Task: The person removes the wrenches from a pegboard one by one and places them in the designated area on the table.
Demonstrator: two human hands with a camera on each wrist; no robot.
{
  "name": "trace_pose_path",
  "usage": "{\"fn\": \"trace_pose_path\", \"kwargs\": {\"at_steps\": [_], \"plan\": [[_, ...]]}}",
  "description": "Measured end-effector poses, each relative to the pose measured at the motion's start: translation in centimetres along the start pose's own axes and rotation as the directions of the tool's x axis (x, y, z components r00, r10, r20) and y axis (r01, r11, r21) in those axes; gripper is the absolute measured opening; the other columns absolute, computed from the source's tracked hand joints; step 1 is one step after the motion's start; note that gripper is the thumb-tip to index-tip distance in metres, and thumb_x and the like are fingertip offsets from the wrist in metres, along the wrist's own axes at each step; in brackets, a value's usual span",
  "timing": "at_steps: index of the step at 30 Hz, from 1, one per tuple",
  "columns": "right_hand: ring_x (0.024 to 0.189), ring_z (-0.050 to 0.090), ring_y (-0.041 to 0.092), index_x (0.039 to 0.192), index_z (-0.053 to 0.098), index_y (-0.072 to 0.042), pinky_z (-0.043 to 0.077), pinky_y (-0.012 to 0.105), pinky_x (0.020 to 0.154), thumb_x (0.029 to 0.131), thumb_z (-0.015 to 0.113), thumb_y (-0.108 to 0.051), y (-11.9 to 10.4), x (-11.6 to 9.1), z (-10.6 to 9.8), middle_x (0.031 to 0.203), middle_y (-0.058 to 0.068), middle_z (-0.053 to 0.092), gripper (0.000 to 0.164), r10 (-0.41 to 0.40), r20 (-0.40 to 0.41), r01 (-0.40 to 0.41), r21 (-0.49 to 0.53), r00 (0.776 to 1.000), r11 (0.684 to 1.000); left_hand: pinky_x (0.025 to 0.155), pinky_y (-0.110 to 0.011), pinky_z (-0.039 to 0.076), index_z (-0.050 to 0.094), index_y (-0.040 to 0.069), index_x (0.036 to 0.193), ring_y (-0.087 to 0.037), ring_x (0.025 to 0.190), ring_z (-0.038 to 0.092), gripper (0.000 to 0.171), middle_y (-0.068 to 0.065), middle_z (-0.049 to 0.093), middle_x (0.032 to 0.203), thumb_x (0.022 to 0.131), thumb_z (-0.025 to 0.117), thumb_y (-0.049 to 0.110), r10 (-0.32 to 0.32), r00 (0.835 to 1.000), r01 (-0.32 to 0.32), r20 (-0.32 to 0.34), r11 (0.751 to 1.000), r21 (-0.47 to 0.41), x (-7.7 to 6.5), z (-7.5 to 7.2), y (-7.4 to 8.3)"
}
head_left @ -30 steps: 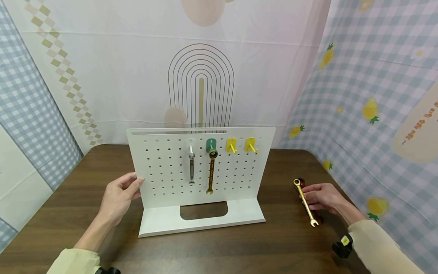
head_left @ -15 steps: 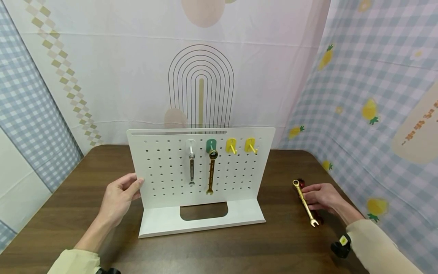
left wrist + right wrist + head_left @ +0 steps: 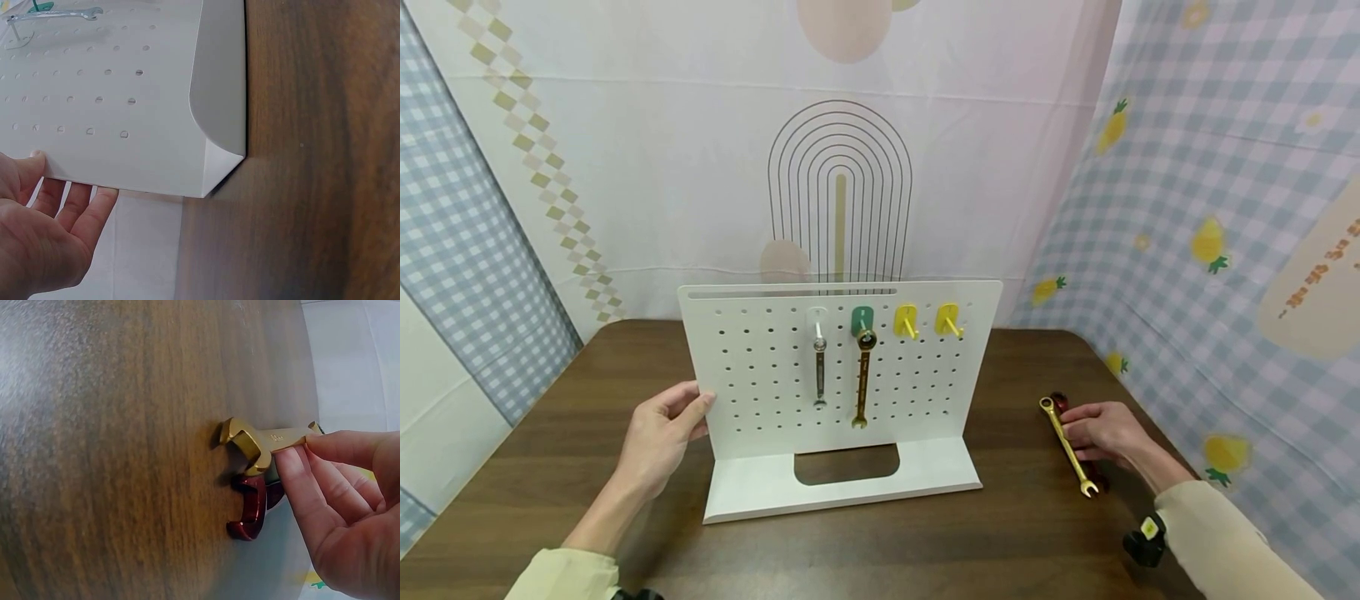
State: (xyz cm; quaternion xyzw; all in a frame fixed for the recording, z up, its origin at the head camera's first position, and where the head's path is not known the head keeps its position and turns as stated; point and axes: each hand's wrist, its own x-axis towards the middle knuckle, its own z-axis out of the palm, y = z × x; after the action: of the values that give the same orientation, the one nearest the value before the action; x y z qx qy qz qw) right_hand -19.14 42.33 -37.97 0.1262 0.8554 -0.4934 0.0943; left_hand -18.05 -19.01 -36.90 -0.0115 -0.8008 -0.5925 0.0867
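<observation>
Gold wrench is at the right of the worktop, long axis slanting from the ring end, away from the person, to the open end, nearer and further right. Right grip stands on its right side, thumb and forefinger pinching the shaft; I judge any lift turns on this: the wrench lies to the left of the palm, ring end on the pegboard side of the fingers. I can't tell whether it rests on the wood or is just off it. From the right wrist I get what the head view mostly hides: the open end of a red wrench close by the gold one, so I'd watch for it catching. Left grip is far the other way, holding the near left edge of a white pegboard; the left wrist view shows its thumb in front, fingers behind. Only the head view gives me the whole hook row: silver wrench on the white hook, bronze wrench on the green hook, two yellow hooks bare to their right.
</observation>
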Motion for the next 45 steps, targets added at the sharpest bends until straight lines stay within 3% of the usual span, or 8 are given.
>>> {"fn": "trace_pose_path", "kwargs": {"at_steps": [19,29,37,45], "plan": [[0.077,0.071,0.015,0.129,0.060,0.016,0.065,0.037,0.065,0.098,0.066,0.000,-0.6,-0.4,1.4,0.090,0.007,0.075,0.035,-0.010,-0.070,0.006,-0.064,0.997,0.998,0.078,-0.016,0.061,0.067,-0.006,0.128,0.005,0.090,0.065,0.035,0.024,0.067,0.093,0.107,0.066,0.021,-0.009,1.000,0.009,-0.005,1.000,-0.014,-0.1,0.0,-0.1],[0.078,0.073,0.019,0.133,0.058,0.017,0.066,0.037,0.066,0.096,0.065,0.003,-0.8,-0.5,0.9,0.104,0.023,0.074,0.040,-0.013,-0.094,0.005,-0.080,0.995,0.997,0.078,-0.016,0.061,0.067,-0.005,0.130,0.005,0.090,0.065,0.035,0.024,0.067,0.094,0.107,0.066,0.021,-0.011,1.000,0.011,-0.008,1.000,-0.012,-0.1,0.1,0.0],[0.080,0.074,0.017,0.134,0.057,0.017,0.067,0.035,0.068,0.098,0.067,0.000,-1.6,-0.6,0.3,0.101,0.018,0.076,0.041,-0.042,-0.102,0.039,-0.032,0.994,0.999,0.078,-0.016,0.060,0.066,-0.006,0.130,0.005,0.090,0.065,0.036,0.023,0.067,0.094,0.107,0.066,0.022,-0.008,1.000,0.008,-0.005,1.000,-0.013,-0.1,0.0,0.0],[0.085,0.075,0.019,0.135,0.057,0.016,0.067,0.040,0.074,0.099,0.068,-0.005,-3.0,-1.3,1.2,0.101,0.013,0.079,0.042,-0.091,-0.071,0.090,-0.011,0.993,0.996,0.078,-0.015,0.060,0.066,-0.005,0.131,0.005,0.091,0.064,0.036,0.022,0.067,0.095,0.107,0.066,0.023,-0.011,1.000,0.011,-0.003,1.000,-0.004,-0.1,0.0,0.1]]}}
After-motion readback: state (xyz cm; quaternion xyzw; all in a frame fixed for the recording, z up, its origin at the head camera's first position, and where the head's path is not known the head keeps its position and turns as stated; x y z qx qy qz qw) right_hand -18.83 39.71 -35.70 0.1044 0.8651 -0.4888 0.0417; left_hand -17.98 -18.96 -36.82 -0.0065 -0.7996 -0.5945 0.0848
